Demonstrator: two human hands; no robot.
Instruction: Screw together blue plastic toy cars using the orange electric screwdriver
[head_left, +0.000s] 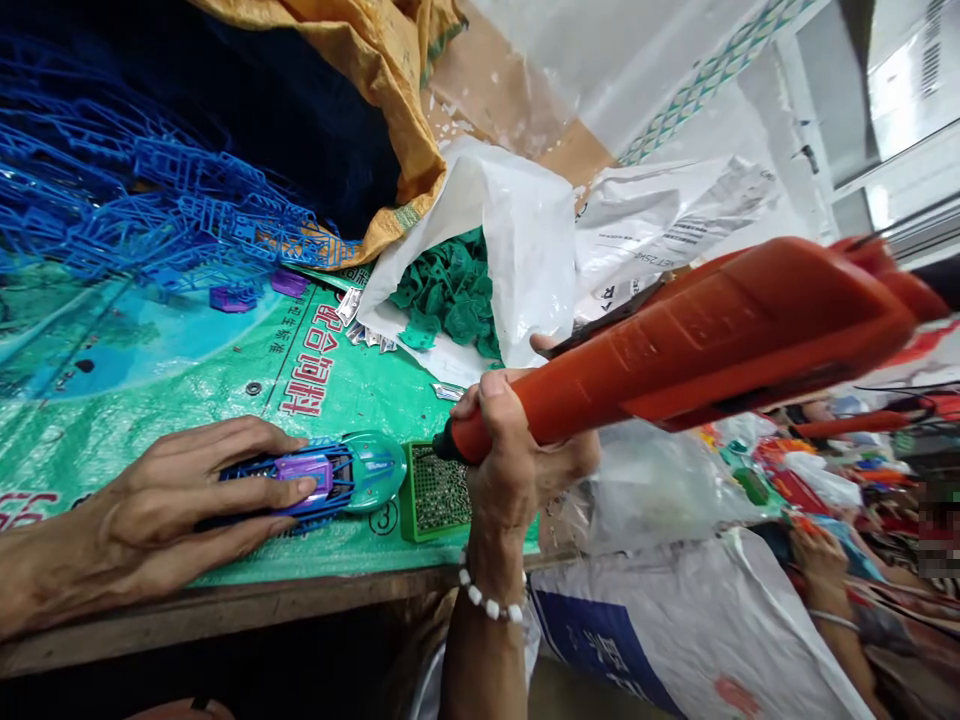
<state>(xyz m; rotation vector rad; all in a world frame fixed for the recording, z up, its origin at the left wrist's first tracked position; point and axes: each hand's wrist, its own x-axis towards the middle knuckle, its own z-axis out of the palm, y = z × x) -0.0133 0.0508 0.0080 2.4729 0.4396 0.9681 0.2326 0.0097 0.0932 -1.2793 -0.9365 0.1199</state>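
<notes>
Head view: the left hand (180, 490) grips the toy car (343, 478) from above, pressed to the green sheet (360, 400) beside the screw tray (409, 505); the right hand (506, 450) grasps a red power screwdriver (690, 340). Expect the car to be light, stiff and smooth-shelled, with thin, breakable bars; hold by the body sides. The printed sheet covers a wood-edged bench (225, 622). At right, another person (855, 650) sits amid clutter.
</notes>
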